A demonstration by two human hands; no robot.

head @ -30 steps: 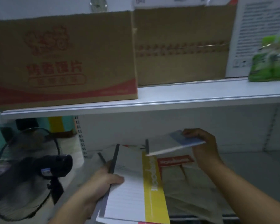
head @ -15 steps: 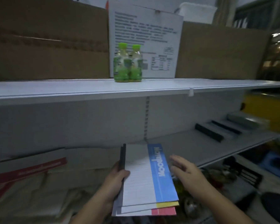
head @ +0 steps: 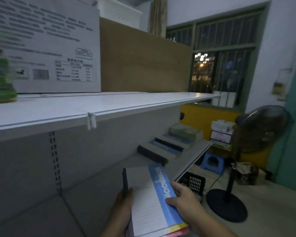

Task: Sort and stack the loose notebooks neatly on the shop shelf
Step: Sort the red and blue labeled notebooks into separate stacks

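Two hands: left hand (head: 122, 205), right hand (head: 184, 196) | grip flat, glossy paper notebooks (head: 150, 202)

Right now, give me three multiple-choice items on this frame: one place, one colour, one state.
1. The shelved notebook piles lie on: A) upper shelf B) lower shelf, far right end C) floor.
2. Band on the held stack's top cover: A) blue B) green C) brown.
3. The left grip: A) hangs empty B) rests on the shelf C) holds the stack's spine edge.
Key: 1B, they rest at that shelf's end; 2A, a blue strip faces the camera; 3C, the thumb wraps the dark spine.
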